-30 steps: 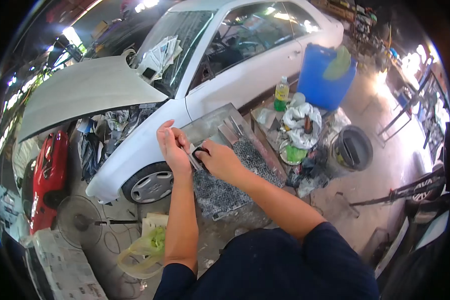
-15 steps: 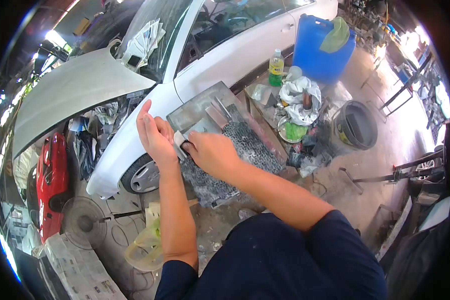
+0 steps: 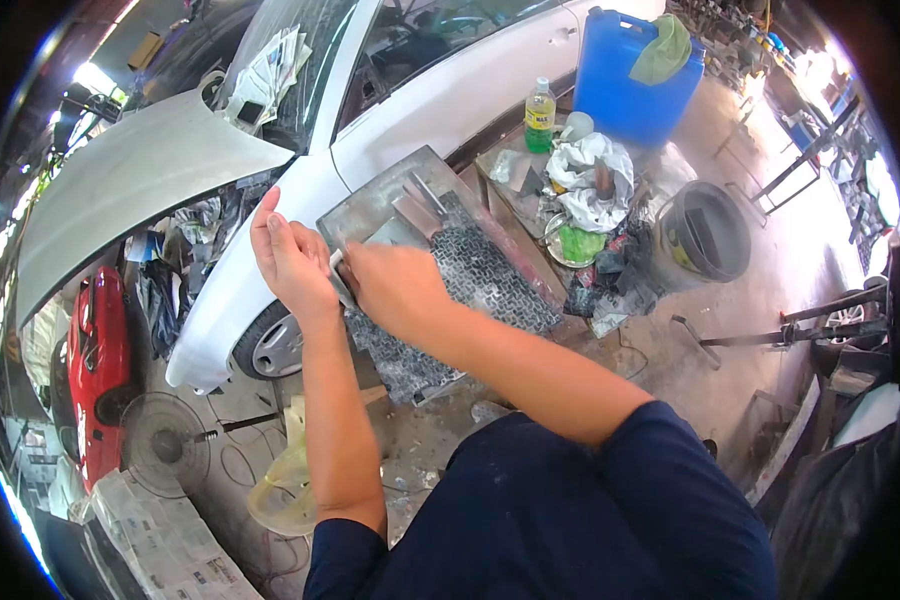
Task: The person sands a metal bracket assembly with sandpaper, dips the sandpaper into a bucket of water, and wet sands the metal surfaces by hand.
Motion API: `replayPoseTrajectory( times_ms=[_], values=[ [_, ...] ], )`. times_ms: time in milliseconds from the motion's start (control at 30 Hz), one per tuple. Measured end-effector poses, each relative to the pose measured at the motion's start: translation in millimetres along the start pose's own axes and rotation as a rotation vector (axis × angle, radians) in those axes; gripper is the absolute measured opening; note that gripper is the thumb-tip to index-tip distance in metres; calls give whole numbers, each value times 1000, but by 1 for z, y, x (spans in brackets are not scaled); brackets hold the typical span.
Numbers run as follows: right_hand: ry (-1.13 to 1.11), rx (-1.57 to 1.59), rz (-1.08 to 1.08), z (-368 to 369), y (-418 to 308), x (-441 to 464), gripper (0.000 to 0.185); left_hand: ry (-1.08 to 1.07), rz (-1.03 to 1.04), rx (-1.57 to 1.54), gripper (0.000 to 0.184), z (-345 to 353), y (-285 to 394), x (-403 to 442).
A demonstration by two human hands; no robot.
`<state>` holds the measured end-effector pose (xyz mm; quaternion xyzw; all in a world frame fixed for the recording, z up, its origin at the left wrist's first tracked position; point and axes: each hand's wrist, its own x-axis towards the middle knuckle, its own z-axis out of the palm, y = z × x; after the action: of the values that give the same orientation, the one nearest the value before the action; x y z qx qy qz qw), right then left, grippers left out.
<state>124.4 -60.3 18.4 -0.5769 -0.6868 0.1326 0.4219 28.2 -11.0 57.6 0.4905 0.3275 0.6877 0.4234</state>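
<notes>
My left hand [image 3: 295, 262] is raised at the bench's left side, one digit stretched up and the other fingers curled in. Close on its right, my right hand [image 3: 395, 285] is closed in a fist. Between the hands shows the edge of a small flat grey-white piece [image 3: 341, 283]; both hands meet at it, and its kind is not clear. Below them lies a dusty metal work surface [image 3: 365, 205] with a grey patterned mat [image 3: 480, 280]. A flat pinkish-brown block [image 3: 416, 215] and a dark strip [image 3: 428, 190] lie on the surface.
Behind the bench stands a white car [image 3: 450, 85] with its hood [image 3: 140, 180] raised. To the right are a green-liquid bottle [image 3: 540, 118], a blue jerrycan [image 3: 635, 80], a crumpled white bag [image 3: 590, 170] and a dark bucket [image 3: 705, 235]. A fan [image 3: 167, 445] stands left.
Both hands have shifted slightly left in view, and the right fist has turned and closed nearer the left hand. Less of the grey-white piece shows. The whole scene has also shifted slightly.
</notes>
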Motion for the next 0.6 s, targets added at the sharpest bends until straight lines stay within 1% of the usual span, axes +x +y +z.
replayPoseTrajectory(
  times_ms=[67,167,267,367,467,567,600],
  values=[
    [-45,23,19,-11,-2,-21,20,-14,8,-4,33,-2,-2,7],
    [-25,-38,-30,1,5,3,19,-48,1,21,32,0,0,-4],
    [75,-52,-117,10,10,12,9,-58,2,22,32,3,2,-3],
    [-9,-53,-45,-12,1,-18,9,-41,9,8,32,3,-3,6],
    [-24,-79,-78,-10,9,4,11,-33,7,35,32,6,-6,6],
    [51,-46,-89,5,19,24,17,-46,-8,44,31,10,-7,11],
    [44,-41,-81,1,17,17,17,-47,-16,43,31,9,-7,13]
  ],
)
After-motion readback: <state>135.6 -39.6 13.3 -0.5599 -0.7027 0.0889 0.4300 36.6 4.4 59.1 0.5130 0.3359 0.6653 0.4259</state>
